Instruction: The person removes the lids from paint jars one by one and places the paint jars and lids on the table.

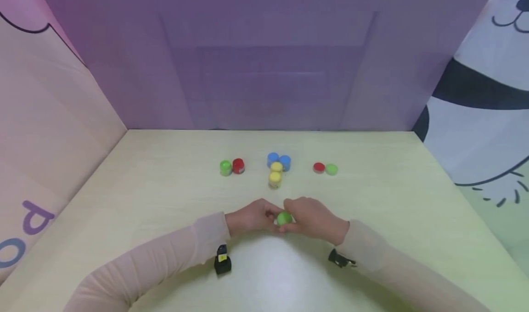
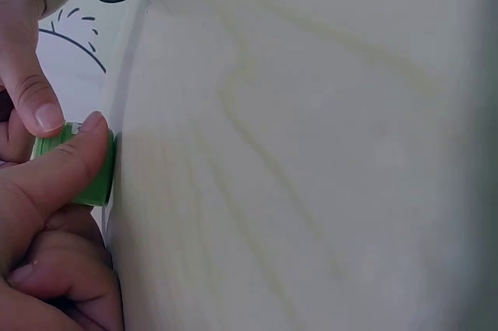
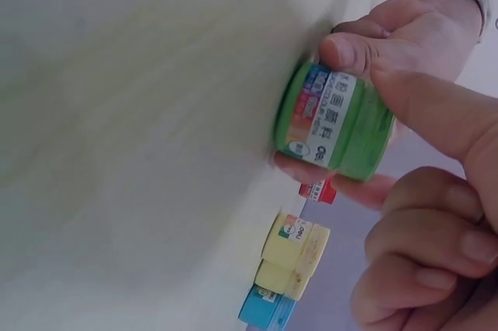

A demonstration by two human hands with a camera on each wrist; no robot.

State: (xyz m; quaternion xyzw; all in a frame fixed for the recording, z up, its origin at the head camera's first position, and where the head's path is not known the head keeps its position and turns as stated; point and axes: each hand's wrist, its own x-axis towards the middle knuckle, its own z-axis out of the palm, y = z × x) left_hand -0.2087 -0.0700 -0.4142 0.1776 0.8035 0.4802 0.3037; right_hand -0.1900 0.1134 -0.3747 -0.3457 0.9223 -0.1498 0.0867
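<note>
Between my two hands, low over the near middle of the table, is a small green paint jar (image 1: 284, 219) with a printed label (image 3: 317, 117). My left hand (image 1: 257, 216) grips the jar's body, its thumb lying along the side in the left wrist view. The thumb and forefinger of my right hand (image 1: 315, 218) pinch the jar around its green lid (image 3: 366, 140). The other right fingers curl in beside the palm, off the jar. The jar's lid faces up toward the head camera, with its base toward the table.
Beyond the hands stand two yellow jars (image 1: 274, 180) and two blue jars (image 1: 285, 163). Farther left are a green jar (image 1: 225, 168) and a red jar (image 1: 238, 166). To the right lie flat red (image 1: 318, 167) and green discs (image 1: 331, 169) resembling lids. A purple panel (image 1: 264, 87) borders the table's back.
</note>
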